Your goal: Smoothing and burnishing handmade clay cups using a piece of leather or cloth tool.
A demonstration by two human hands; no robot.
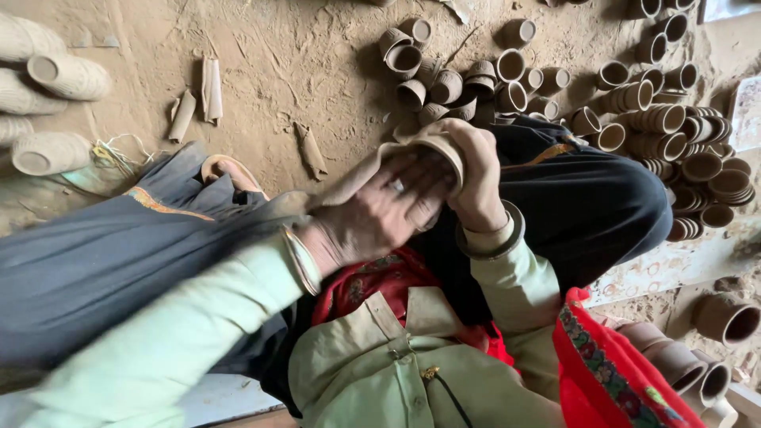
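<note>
Right hand (476,178) wrapped around a small clay cup (440,147), held over the lap. Left hand (380,214) flat, fingers together, pressed against the cup's open side with a tan cloth (357,178) under it. Many clay cups (666,119) lie heaped and stacked on the sandy floor (277,63) just beyond.

Pottery workshop, dusty earthen floor (301,55), heaps of small unfired clay cups (658,119), larger pots (725,317)
</note>
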